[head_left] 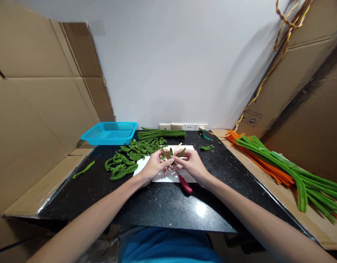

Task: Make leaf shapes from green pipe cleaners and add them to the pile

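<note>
Both hands meet over a white sheet of paper (pixel 161 178). My left hand (pixel 155 163) and my right hand (pixel 194 165) pinch a green pipe cleaner (pixel 171 151) between their fingertips, its ends fanning upward. Fingers cover its lower part. A thin pale stick (pixel 178 146) shows just behind the fingers; whether it is held I cannot tell. Below my right hand lies a tool with a red handle (pixel 185 185), its other end hidden. To the left of my left hand is a pile of green pipe cleaners bent into leaf-like loops (pixel 124 162).
A blue plastic basket (pixel 109 133) stands back left, beside a bundle of straight dark green pipe cleaners (pixel 161 135). Loose green pieces lie left (pixel 84 170) and right (pixel 207 148). Bright green (pixel 289 164) and orange stems (pixel 267 170) rest on cardboard at right. Cardboard walls flank the black table (pixel 157 208).
</note>
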`<state>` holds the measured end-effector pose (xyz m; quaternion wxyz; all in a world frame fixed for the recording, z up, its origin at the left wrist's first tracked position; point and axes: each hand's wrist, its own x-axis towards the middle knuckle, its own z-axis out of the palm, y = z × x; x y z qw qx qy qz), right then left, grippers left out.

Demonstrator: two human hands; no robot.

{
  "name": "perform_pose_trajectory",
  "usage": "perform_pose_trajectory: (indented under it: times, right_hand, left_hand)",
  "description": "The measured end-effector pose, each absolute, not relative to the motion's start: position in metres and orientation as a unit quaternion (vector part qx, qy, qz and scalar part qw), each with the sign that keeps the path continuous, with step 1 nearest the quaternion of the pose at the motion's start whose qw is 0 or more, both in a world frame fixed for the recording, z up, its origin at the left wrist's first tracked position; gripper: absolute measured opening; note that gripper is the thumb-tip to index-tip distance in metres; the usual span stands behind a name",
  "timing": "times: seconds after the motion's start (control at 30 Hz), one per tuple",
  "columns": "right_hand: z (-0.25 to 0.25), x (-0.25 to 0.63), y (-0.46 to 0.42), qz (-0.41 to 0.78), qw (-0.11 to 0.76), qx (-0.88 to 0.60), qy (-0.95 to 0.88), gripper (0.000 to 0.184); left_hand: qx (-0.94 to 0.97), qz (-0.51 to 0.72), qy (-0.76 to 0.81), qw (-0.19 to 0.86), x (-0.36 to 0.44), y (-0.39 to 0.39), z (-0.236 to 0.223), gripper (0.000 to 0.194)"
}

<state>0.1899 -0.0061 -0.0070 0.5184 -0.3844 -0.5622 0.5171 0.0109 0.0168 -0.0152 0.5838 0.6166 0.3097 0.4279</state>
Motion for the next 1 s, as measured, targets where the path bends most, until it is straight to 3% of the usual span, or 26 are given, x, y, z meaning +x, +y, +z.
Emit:
perform_pose_trajectory:
  times: [0.33, 0.5, 1.0]
  right_hand:
    - [-0.0062, 0.1913, -0.0033, 0.485, 0.530, -0.391, -0.575, 0.042]
    - [-0.0074, 0.1926, -0.0025, 0.445, 0.528, -0.401, -0.602, 0.037]
    - [-0.0034, 0.1938, -0.0023, 0.520, 0.528, -0.383, -0.552, 0.033]
  left_hand:
    - [0.649, 0.447, 0.312, 0.531, 0.0118, 0.0207, -0.0147, 0.041]
    - [0.656, 0.395, 0.307, 0.565, 0.0096, 0.0223, -0.0169, 0.048]
    - [0.643, 0.363, 0.266, 0.619, 0.0063, 0.0189, -0.0102, 0.046]
